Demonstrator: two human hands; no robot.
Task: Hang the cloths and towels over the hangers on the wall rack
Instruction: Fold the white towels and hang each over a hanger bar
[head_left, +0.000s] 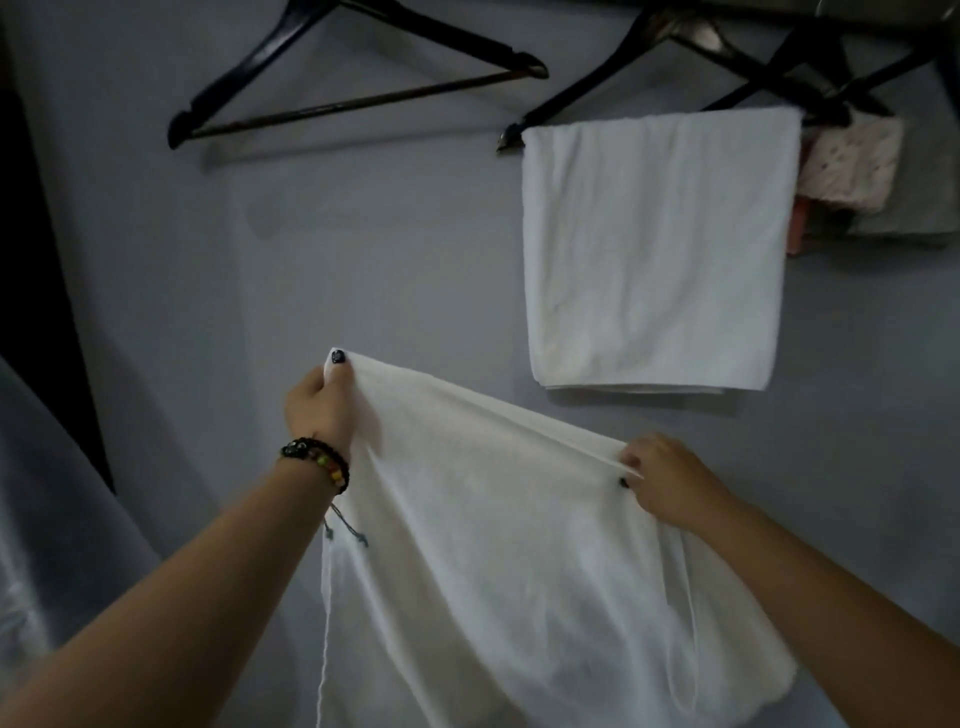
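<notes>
Head cam, looking at a grey wall (363, 270) in pretty dim light. Both hands are holding up a white cloth (498, 561) in front of the wall, stretched between them by its top edge. The left hand (322, 410) is the higher one, its grip pinching one corner with the thumb on top, dark nail polish showing. There's a beaded bracelet (317, 460) on that wrist with a couple of cords dangling. The right hand (670, 478) sits lower and further right, fingers curled and pinching the other end of the edge. The rest of the cloth hangs down loose and runs off the bottom of the shot, with a thread trailing off its left side.

Up top, an empty hanger (358, 83), black, hangs above the left hand and tilts up to the right. To its right a second hanger (670, 57) carries a folded towel (654, 249), white, draped over its bar and lying flat against the wall. Further right there are more hangers crowded together with a pinkish patterned cloth (852, 161) and something grey behind it, too dark and bunched to sort out properly.
</notes>
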